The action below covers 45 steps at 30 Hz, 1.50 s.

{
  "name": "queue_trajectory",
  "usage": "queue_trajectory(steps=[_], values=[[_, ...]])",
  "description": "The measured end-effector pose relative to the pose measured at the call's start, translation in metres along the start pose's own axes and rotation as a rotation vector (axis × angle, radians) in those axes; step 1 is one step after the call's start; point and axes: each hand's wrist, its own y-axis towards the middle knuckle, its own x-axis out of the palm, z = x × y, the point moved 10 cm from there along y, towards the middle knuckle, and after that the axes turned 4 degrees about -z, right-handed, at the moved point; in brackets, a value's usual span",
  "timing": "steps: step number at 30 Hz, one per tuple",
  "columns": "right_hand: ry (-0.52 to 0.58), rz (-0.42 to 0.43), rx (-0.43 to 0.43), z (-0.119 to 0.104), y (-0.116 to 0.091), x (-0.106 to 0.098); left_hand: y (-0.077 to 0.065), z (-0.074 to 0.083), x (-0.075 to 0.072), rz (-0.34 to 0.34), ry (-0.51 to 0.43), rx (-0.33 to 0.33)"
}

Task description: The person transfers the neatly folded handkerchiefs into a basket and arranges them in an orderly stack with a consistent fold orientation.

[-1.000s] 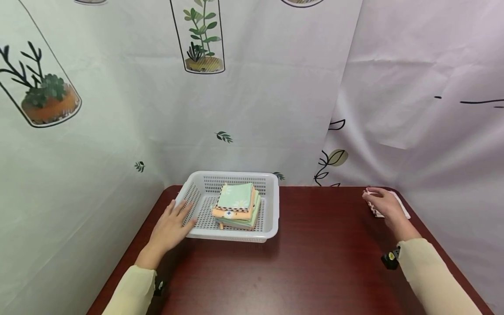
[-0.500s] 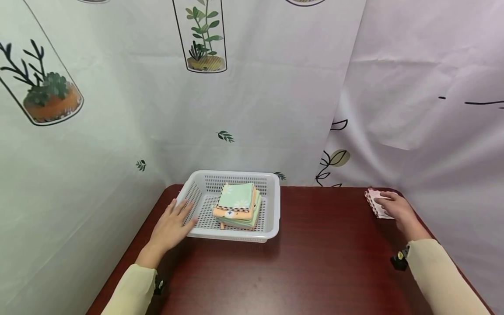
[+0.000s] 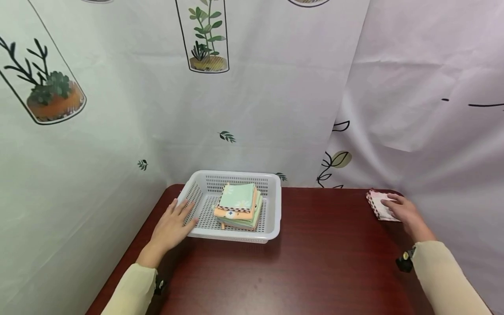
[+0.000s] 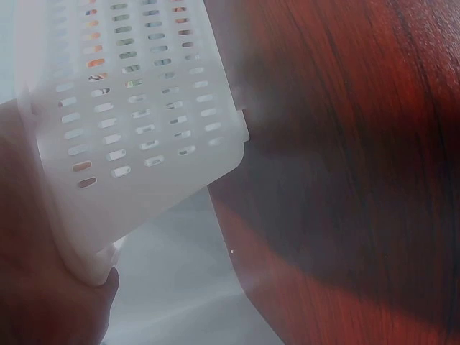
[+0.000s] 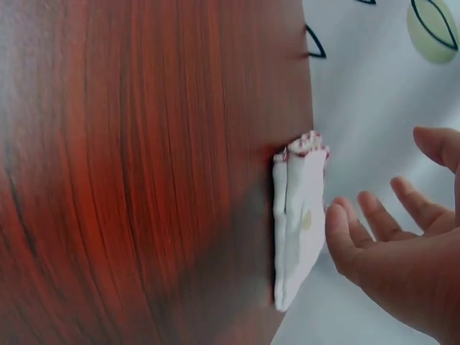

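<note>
A white plastic basket (image 3: 236, 236) stands at the left of the table. My left hand (image 3: 168, 229) rests on its left rim, the fingers spread and fairly straight. In the left wrist view the left hand (image 4: 50, 237) lies along the basket's rim (image 4: 54, 194). A stack of folded cloths (image 3: 237, 197), pale green on top with orange below, sits inside the basket. At the far right corner lies a folded white cloth (image 3: 381, 205) with a red-checked edge. My right hand (image 3: 405, 214) is beside and over it, fingers loosely bent, holding nothing; the right wrist view shows this cloth (image 5: 305, 230) next to the fingers.
The dark red wooden table (image 3: 315, 262) extends between the basket and the white cloth. A white printed curtain (image 3: 252, 109) stands close behind the table and along both sides.
My right hand has drawn back to the right off the white cloth, uncovering more of it. The left hand and the basket have stayed in place.
</note>
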Motion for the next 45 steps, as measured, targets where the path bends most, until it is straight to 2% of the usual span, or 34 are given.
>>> queue_trajectory(steps=[4, 9, 15, 28, 34, 38, 45], values=[[-0.017, -0.001, -0.015, 0.007, 0.0, -0.008, 0.0, 0.002, -0.001, 0.008, -0.002, 0.002], [-0.107, 0.022, -0.003, 0.013, -0.002, -0.019, 0.0, 0.002, -0.003, 0.01, -0.007, 0.001], [-0.17, 0.022, 0.034, 0.022, 0.0, -0.026, 0.001, 0.0, -0.001, -0.01, 0.004, -0.003], [-0.365, 0.094, 0.008, 0.028, 0.011, -0.038, 0.002, 0.0, 0.001, -0.005, 0.011, -0.007], [-0.401, 0.122, 0.008, 0.032, 0.011, -0.039, 0.002, -0.001, -0.001, -0.006, 0.02, -0.009], [-0.416, 0.106, 0.019, 0.031, 0.012, -0.037, 0.002, 0.0, -0.002, -0.008, 0.021, -0.012], [-0.544, 0.111, -0.043, 0.034, 0.018, -0.031, 0.003, 0.0, -0.002, -0.006, 0.024, -0.014]])
